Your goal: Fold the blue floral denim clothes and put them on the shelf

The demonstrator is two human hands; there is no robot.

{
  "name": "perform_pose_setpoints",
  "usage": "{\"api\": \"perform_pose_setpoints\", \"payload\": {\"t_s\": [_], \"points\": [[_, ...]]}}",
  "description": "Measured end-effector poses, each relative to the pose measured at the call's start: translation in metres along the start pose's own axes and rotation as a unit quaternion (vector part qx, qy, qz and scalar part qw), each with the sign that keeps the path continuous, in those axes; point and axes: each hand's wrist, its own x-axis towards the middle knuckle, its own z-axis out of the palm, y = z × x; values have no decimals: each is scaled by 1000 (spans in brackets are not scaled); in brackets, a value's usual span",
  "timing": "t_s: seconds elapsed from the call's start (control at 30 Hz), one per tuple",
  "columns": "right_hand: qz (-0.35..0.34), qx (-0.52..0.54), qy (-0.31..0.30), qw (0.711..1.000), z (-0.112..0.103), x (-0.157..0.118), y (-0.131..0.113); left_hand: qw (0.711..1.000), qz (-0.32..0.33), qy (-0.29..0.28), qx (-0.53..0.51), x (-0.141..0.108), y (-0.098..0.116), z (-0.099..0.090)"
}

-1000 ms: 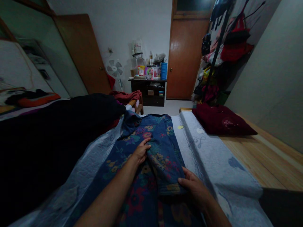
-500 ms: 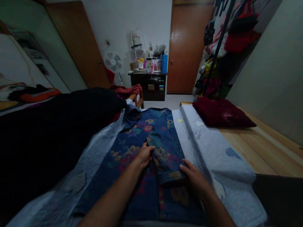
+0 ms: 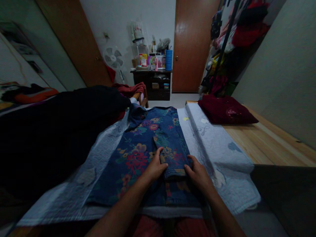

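Head view: blue floral garment [image 3: 135, 154], flat.

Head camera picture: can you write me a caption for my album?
Two hands hold the cuff of a blue flowered garment.

The person's left hand [image 3: 156, 168] and right hand [image 3: 197, 172] are bare, with slender fingers [image 3: 160, 151]. The left forearm [image 3: 125, 205], toward seven o'clock, and the right forearm [image 3: 221, 204], toward five o'clock, are bare too, each widening away from the wrist. At six o'clock, dull red clothing [image 3: 148, 227] shows over the lap in two rounded patches, dark between them; its finer details are lost in the dimness.
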Motion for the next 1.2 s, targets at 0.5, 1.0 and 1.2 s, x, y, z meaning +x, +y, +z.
{"api": "perform_pose_setpoints", "payload": {"t_s": [0.5,1.0,1.2], "points": [[4,-164,-6,986,4,-11,2,986,60,12,155,-15,1,1],[3,-179,-31,983,-6,-15,0,982,57,-39,174,-29,15,6],[10,-220,-38,975,-9,-19,0,966,24,-48,251,-34,14,4]]}}
